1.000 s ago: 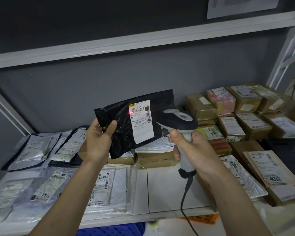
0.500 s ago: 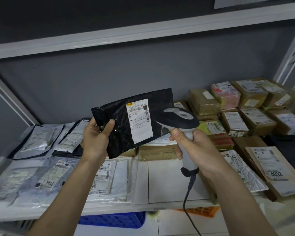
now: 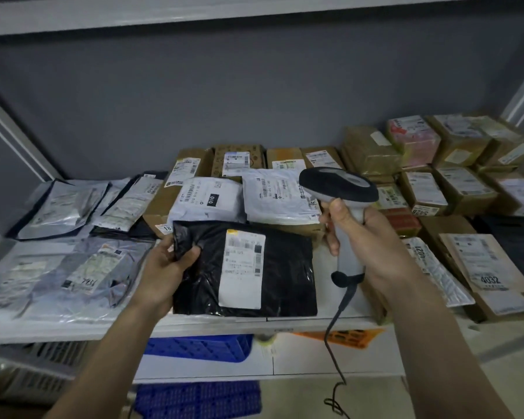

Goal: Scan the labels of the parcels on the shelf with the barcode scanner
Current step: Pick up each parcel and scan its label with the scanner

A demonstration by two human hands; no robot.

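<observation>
A black plastic parcel [image 3: 285, 273] with a white label [image 3: 242, 267] lies flat at the front middle of the white shelf [image 3: 73, 328]. My left hand [image 3: 167, 267] pinches the parcel's upper left corner. My right hand [image 3: 372, 237] grips the grey handle of the barcode scanner [image 3: 339, 189], whose dark head is held above and to the right of the parcel, pointing left. The scanner's black cable hangs down past the shelf edge.
Two white mailers [image 3: 206, 198] [image 3: 279, 195] and several cardboard boxes [image 3: 236, 158] lie behind the black parcel. Grey and clear mailers [image 3: 61, 267] cover the shelf's left side. Labelled brown boxes [image 3: 454, 186] and envelopes [image 3: 487, 267] fill the right. Blue crates [image 3: 200, 346] sit below.
My left hand has lowered the black parcel from in front of the scanner down flat onto the shelf. The scanner stays raised in my right hand; the parcels behind are now uncovered.
</observation>
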